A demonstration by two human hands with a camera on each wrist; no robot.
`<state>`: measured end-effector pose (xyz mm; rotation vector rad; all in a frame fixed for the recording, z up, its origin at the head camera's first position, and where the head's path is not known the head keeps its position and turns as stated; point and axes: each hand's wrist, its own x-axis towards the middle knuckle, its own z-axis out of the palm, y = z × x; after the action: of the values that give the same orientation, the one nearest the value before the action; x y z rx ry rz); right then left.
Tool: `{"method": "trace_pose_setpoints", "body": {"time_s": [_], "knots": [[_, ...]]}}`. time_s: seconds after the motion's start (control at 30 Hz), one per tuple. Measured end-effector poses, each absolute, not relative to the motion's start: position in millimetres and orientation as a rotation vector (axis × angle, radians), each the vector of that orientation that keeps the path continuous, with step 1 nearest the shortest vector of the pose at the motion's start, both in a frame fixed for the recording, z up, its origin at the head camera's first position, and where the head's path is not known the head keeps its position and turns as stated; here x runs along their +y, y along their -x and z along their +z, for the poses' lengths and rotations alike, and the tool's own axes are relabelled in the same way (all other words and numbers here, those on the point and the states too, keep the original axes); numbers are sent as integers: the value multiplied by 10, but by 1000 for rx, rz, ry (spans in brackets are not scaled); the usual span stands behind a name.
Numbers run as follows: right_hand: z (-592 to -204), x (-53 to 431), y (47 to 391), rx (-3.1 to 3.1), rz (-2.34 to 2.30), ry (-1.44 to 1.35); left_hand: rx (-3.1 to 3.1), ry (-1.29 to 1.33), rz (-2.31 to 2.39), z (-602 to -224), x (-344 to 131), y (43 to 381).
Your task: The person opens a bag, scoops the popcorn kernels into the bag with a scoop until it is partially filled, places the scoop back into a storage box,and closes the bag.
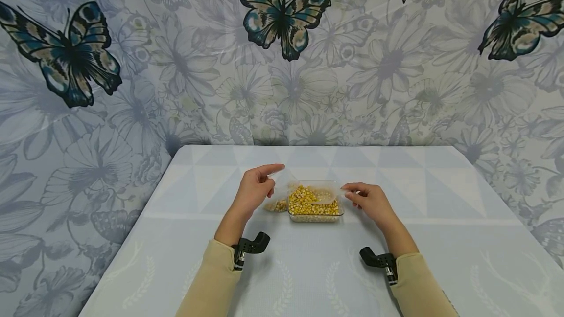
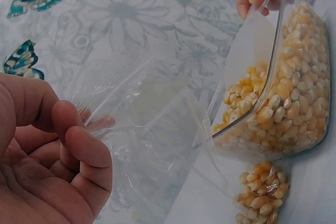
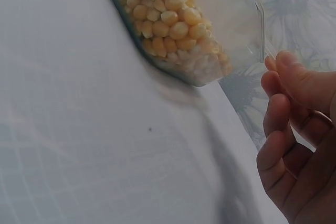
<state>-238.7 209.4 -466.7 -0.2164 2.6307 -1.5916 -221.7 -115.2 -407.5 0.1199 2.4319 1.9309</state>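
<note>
Left hand (image 1: 255,190): fingers (image 2: 86,148) curled, pinching the top edge of a clear plastic zip bag (image 2: 152,111); one fingertip shows through the film. In the head view the index finger points out to the right. The bag hangs from these fingers in loose folds, and a small cluster of bagged corn kernels (image 2: 261,192) lies at its bottom, below the fingers and just beside the container.

Right hand (image 1: 367,202): thumb and index fingertips meet on a thin clear edge (image 3: 271,51) at the container's side; cannot tell whether it is the rim or a separate piece. Remaining fingers loosely bent.

Clear rectangular container (image 1: 316,218): stands upright on the table (image 1: 308,278), between the two sets of fingers, its right side at the right fingertips. Yellow corn kernels (image 1: 301,204) fill much of it; a pale translucent piece (image 1: 323,196) rests over them, shape unclear.

Black wrist mounts (image 1: 254,243) sit behind the fingers, by beige sleeves (image 1: 213,278). Beyond the fingers: butterfly-and-flower backdrop (image 1: 282,92).
</note>
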Motion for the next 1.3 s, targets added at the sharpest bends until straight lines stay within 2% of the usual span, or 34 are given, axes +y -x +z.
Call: {"method": "trace_pose_setpoints", "body": {"time_s": [0.43,1.3], "knots": [[-4651,2149,2398,2587,-1627,129,2437,-131,1927,-4065,-1143,2215],[-4539,2174,2381,2618,-1664,152,2440,-125,1920,-4073,-1142,2214]]}}
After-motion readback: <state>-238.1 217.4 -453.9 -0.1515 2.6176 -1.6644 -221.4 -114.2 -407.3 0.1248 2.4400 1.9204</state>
